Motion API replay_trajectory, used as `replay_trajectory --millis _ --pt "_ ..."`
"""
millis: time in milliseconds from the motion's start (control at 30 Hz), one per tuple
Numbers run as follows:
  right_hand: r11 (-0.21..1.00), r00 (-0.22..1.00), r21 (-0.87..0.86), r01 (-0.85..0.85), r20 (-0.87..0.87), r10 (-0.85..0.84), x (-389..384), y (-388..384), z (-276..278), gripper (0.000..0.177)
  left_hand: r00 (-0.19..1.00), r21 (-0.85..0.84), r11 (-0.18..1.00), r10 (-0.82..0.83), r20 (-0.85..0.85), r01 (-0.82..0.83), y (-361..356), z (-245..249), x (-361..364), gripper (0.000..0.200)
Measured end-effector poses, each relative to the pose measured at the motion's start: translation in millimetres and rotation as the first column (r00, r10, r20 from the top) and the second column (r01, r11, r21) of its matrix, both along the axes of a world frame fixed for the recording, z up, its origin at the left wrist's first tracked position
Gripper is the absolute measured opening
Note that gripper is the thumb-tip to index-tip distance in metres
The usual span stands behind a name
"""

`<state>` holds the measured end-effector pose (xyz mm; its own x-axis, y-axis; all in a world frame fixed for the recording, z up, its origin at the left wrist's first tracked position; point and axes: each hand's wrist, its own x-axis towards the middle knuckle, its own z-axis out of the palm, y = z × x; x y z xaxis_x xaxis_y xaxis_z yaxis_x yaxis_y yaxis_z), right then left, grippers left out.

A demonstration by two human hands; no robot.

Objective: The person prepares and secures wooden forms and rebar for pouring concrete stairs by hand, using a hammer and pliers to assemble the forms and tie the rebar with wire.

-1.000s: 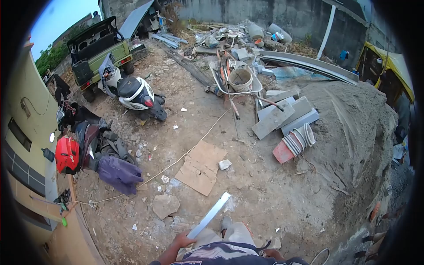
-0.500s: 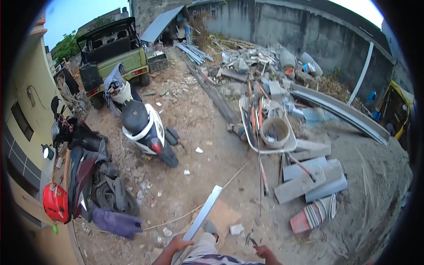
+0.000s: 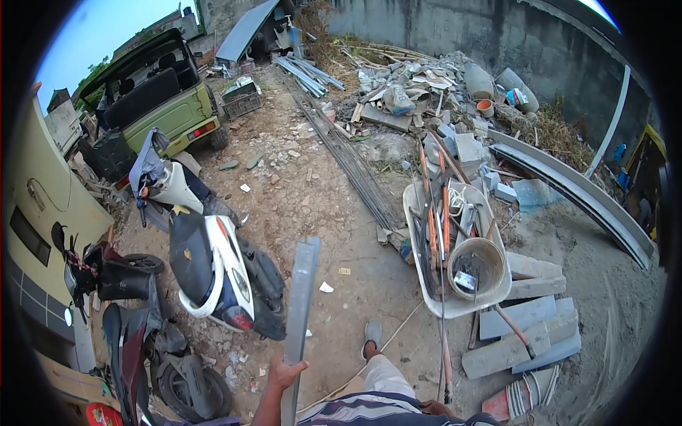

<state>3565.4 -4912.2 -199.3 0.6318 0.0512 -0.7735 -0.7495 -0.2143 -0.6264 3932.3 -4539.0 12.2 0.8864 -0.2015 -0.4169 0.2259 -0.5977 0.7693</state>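
1. The person's left hand (image 3: 286, 373) was closed around a long grey metal bar (image 3: 302, 305), which stood nearly upright in the view, in front of the body and just beside the white scooter (image 3: 231, 277).
2. The right hand (image 3: 435, 407) was close to the striped shirt (image 3: 369, 412), partly hidden; whether it was open or gripping something could not be told.
3. At the lower right lay a nested stack of buckets (image 3: 526, 394), tipped on its side, with a reddish one at its left end.
4. Beyond the stack, flat grey blocks (image 3: 508, 355) overlapped on the ground.
5. The wheelbarrow (image 3: 455, 311) was ahead and to the right. Its tray carried orange-handled tools (image 3: 430, 213) along the left side, some pale cord (image 3: 457, 202) and a round bucket (image 3: 479, 292). Inside the bucket were dark matter and a small pale, shiny object.
6. Farther off, long thin rods (image 3: 348, 163) lay on the dirt. A dark crate (image 3: 243, 105) stood near the green vehicle (image 3: 174, 135), with something pale on top.
7. By the rubble heap (image 3: 419, 89) were a small orange pot (image 3: 485, 106) and two large pale drums (image 3: 478, 82), their contents unclear.
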Motion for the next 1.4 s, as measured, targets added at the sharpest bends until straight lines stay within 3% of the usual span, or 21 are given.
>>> replay_trajectory --millis 33,67,100,133,167,200,233,300,333,367,633,767,833,1000,1100,1200,1233,1300,1333,1367,1400 --pt "0.996 0.994 -0.032 -0.081 0.067 0.083 16 -18 -19 0.026 1.0 0.006 1.0 -0.004 -0.01 0.004 -13 4 20 0.039" --pt "0.998 1.0 -0.065 -0.019 0.016 0.02 60 -43 -13 0.025 0.993 -0.174 0.984 0.062 0.102 -0.044 -35 11 55 0.037" --pt "0.996 0.986 0.038 0.077 -0.152 -0.071 103 -55 -48 0.024 0.97 -0.341 0.938 0.139 0.201 -0.063 -51 19 93 0.035" --pt "0.977 0.934 0.099 0.192 -0.324 -0.151 139 -70 -94 0.04 0.978 -0.266 0.961 0.126 0.168 -0.078 -59 32 124 0.038" --pt "0.988 0.949 0.106 0.112 -0.308 -0.074 180 -84 -85 0.049 0.981 -0.236 0.969 0.112 0.158 -0.073 -65 44 153 0.038" --pt "0.932 0.917 -0.138 -0.336 -0.276 0.29 228 -98 -94 0.046 0.967 -0.321 0.939 0.187 0.174 -0.124 -75 51 178 0.044" --pt "0.775 0.814 -0.319 -0.546 0.015 0.58 253 -121 -122 0.044 0.948 -0.411 0.896 0.263 0.181 -0.17 -90 58 204 0.049" --pt "0.966 0.905 -0.204 -0.159 -0.422 0.06 359 -147 -51 0.047 0.926 -0.498 0.85 0.312 0.214 -0.172 -125 92 254 0.063" --pt "0.962 0.919 -0.263 -0.072 -0.392 -0.039 415 -152 32 0.063 0.903 -0.571 0.806 0.351 0.246 -0.157 -136 97 283 0.067" --pt "0.962 0.923 -0.273 0.002 -0.37 -0.107 452 -167 43 0.064 0.879 -0.639 0.756 0.391 0.273 -0.139 -147 101 312 0.072" --pt "0.935 0.9 -0.222 0.276 -0.282 -0.333 712 -268 9 0.061 0.798 -0.692 0.711 0.487 0.356 -0.125 -218 103 575 0.084" --pt "0.857 0.825 -0.26 0.445 -0.253 -0.505 801 -291 11 0.052 0.736 -0.671 0.73 0.525 0.427 -0.131 -280 156 708 0.088" --pt "0.818 0.771 -0.303 0.488 -0.289 -0.567 842 -302 42 0.049 0.577 -0.648 0.758 0.56 0.594 -0.068 -306 189 770 0.098" --pt "0.872 0.833 -0.341 0.35 -0.313 -0.456 919 -353 -1 0.045 0.295 -0.643 0.752 0.587 0.754 0.145 -351 242 914 0.095" --pt "0.829 0.73 -0.265 0.493 -0.391 -0.56 979 -381 -27 0.066 0.036 -0.631 0.743 0.641 0.767 0.221 -375 278 1000 0.093" --pt "0.926 0.868 -0.277 0.256 -0.356 -0.346 1036 -421 -60 0.064 -0.212 -0.617 0.697 0.707 0.674 0.364 -418 307 1119 0.09" --pt "0.949 0.965 -0.21 0.233 -0.067 -0.252 1045 -432 -60 0.056 -0.306 -0.587 0.696 0.713 0.63 0.413 -431 325 1164 0.09" --pt "0.963 0.949 -0.167 0.21 0.274 -0.159 1126 -478 -46 0.049 -0.381 -0.415 0.697 0.687 0.618 0.585 -467 353 1311 0.083" --pt "0.951 0.962 -0.165 0.261 -0.033 -0.27 1164 -489 -30 0.051 -0.414 -0.408 0.715 0.676 0.609 0.567 -510 368 1387 0.075" --pt "0.936 0.872 -0.175 0.304 -0.345 -0.348 1192 -495 -7 0.053 -0.3 -0.48 0.822 0.562 0.771 0.308 -550 368 1453 0.081" --pt "0.907 0.805 -0.171 0.386 -0.417 -0.421 1215 -508 -9 0.058 -0.148 -0.398 0.917 0.395 0.907 0.01 -591 367 1519 0.088"
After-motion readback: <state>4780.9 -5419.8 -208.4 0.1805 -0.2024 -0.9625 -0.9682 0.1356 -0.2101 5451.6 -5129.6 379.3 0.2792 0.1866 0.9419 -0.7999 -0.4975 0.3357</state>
